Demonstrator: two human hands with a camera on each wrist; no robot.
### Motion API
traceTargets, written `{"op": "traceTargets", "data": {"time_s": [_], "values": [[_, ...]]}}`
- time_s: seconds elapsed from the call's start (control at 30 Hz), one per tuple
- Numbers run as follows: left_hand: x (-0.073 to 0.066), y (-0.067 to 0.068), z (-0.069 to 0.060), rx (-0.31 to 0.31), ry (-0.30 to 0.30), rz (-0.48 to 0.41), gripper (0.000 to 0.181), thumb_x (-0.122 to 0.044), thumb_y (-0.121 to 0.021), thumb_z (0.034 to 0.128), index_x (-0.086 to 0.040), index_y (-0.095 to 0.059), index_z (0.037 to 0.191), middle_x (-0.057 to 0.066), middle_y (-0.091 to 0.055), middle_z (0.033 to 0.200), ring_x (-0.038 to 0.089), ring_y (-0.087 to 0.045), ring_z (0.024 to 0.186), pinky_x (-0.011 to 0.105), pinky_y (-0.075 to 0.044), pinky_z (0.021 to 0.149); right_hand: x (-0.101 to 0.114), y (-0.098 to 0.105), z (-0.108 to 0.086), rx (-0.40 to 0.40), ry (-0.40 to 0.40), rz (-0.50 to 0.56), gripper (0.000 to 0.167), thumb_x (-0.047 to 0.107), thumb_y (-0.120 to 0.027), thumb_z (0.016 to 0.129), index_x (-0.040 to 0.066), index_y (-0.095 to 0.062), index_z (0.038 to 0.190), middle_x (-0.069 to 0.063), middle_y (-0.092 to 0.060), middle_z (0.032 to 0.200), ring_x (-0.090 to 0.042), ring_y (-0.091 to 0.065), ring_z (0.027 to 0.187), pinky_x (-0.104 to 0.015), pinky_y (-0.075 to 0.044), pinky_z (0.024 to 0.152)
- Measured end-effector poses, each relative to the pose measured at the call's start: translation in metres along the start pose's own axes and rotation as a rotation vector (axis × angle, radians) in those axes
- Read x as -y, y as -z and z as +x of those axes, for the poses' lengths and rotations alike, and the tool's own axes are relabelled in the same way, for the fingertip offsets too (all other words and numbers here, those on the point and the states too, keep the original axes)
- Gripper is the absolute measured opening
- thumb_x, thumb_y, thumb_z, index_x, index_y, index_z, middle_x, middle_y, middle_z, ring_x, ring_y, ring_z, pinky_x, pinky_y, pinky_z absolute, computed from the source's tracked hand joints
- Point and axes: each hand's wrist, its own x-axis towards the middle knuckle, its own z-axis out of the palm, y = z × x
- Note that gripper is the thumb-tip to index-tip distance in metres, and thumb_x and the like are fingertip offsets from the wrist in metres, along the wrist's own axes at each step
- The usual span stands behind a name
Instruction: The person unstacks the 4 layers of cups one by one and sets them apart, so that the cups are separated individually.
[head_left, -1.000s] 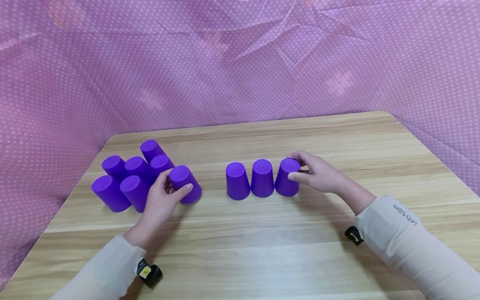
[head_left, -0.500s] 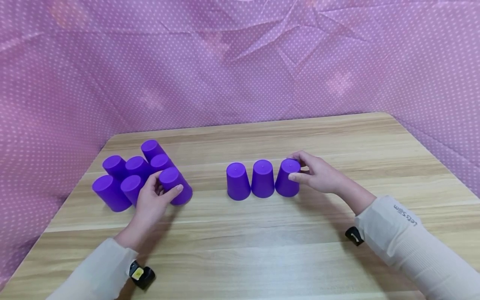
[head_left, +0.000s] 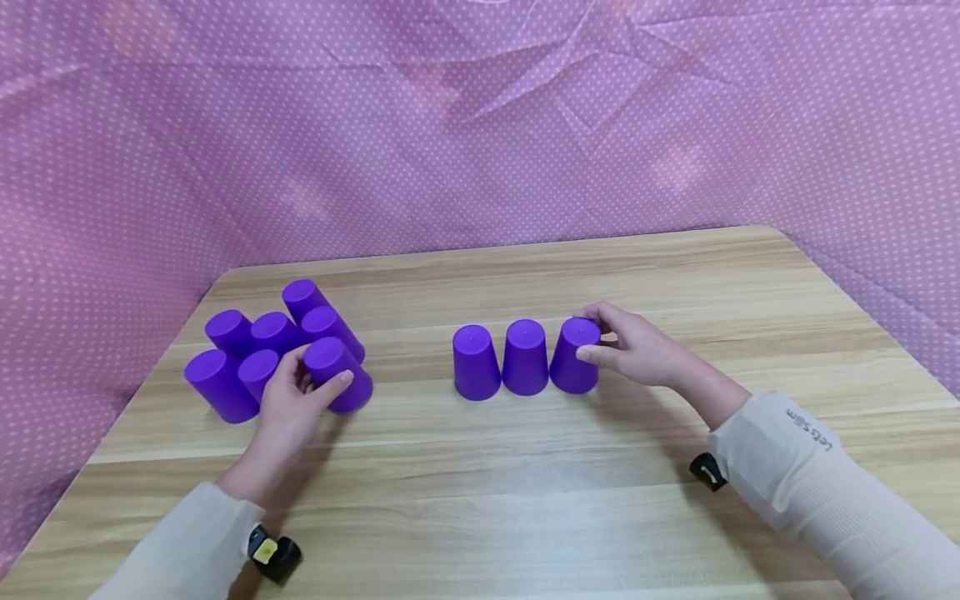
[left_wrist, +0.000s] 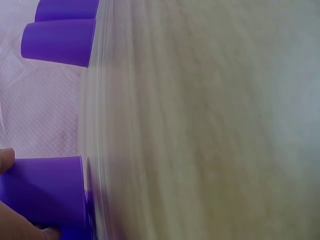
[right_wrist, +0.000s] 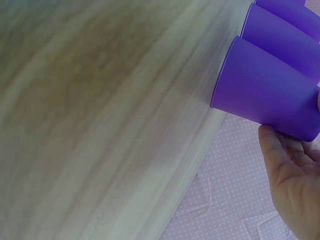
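My left hand (head_left: 288,408) grips an upside-down purple cup (head_left: 341,379) at the right front of a cluster of like cups. In the left wrist view that cup (left_wrist: 45,187) lies between thumb and fingers. To the right, three purple cups stand upside down in a row: a left cup (head_left: 476,367), a middle cup (head_left: 525,362) and a right cup (head_left: 573,362). My right hand (head_left: 633,350) holds the right cup, thumb in front and fingers behind. The right wrist view shows fingers against that cup's side (right_wrist: 265,92).
Several upside-down purple cups crowd together at the left, among them a front-left cup (head_left: 222,387) and a rear cup (head_left: 303,298). All stand on a wood-grain table (head_left: 480,500). A pink dotted cloth (head_left: 450,125) hangs behind and beside it.
My left hand has moved left with its cup, bringing it close against the cluster and away from the row of three. The right hand and its cup have stayed put.
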Motion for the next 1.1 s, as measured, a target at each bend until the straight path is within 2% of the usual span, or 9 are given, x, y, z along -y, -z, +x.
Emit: {"op": "traceTargets", "data": {"time_s": [0.17, 0.53, 0.73, 0.87, 1.1], "values": [[0.000, 0.003, 0.000, -0.008, 0.019, 0.000, 0.072, -0.030, -0.066, 0.0857, -0.005, -0.027, 0.141, 0.013, -0.034, 0.146, 0.027, -0.029, 0.136, 0.042, -0.027, 0.112, -0.001, 0.000, 0.001, 0.001, -0.007, 0.007, 0.037, 0.010, -0.060, 0.090, -0.003, -0.046, 0.121, -0.015, -0.057, 0.110, -0.027, -0.051, 0.105, -0.044, -0.049, 0.092], [0.001, 0.007, 0.003, -0.039, 0.043, 0.008, 0.074, -0.029, -0.066, 0.0861, -0.004, -0.025, 0.142, 0.015, -0.033, 0.146, 0.028, -0.031, 0.135, 0.042, -0.028, 0.112, -0.001, 0.000, 0.002, -0.001, -0.011, 0.007, 0.038, 0.010, -0.060, 0.089, -0.003, -0.046, 0.121, -0.015, -0.057, 0.110, -0.027, -0.051, 0.106, -0.044, -0.049, 0.092], [0.003, 0.009, 0.007, -0.079, 0.066, 0.003, 0.073, -0.026, -0.066, 0.0862, -0.003, -0.026, 0.142, 0.017, -0.035, 0.145, 0.028, -0.033, 0.134, 0.040, -0.029, 0.112, -0.002, -0.001, 0.003, -0.002, -0.006, 0.012, 0.037, 0.010, -0.060, 0.089, -0.003, -0.046, 0.121, -0.015, -0.057, 0.110, -0.027, -0.051, 0.106, -0.043, -0.050, 0.091], [0.004, 0.010, 0.009, -0.100, 0.063, 0.021, 0.069, -0.022, -0.065, 0.0864, -0.002, -0.028, 0.141, 0.017, -0.037, 0.144, 0.028, -0.034, 0.134, 0.039, -0.029, 0.112, -0.002, -0.001, 0.002, -0.001, -0.007, 0.013, 0.037, 0.009, -0.060, 0.089, -0.003, -0.046, 0.120, -0.015, -0.057, 0.110, -0.027, -0.051, 0.106, -0.043, -0.050, 0.091], [0.004, 0.009, 0.012, -0.104, 0.058, 0.019, 0.069, -0.024, -0.065, 0.0865, -0.002, -0.028, 0.140, 0.017, -0.034, 0.145, 0.028, -0.031, 0.135, 0.040, -0.028, 0.113, -0.001, -0.001, 0.003, -0.002, -0.005, 0.018, 0.037, 0.009, -0.060, 0.089, -0.003, -0.045, 0.121, -0.015, -0.056, 0.110, -0.028, -0.051, 0.106, -0.044, -0.049, 0.093]]}}
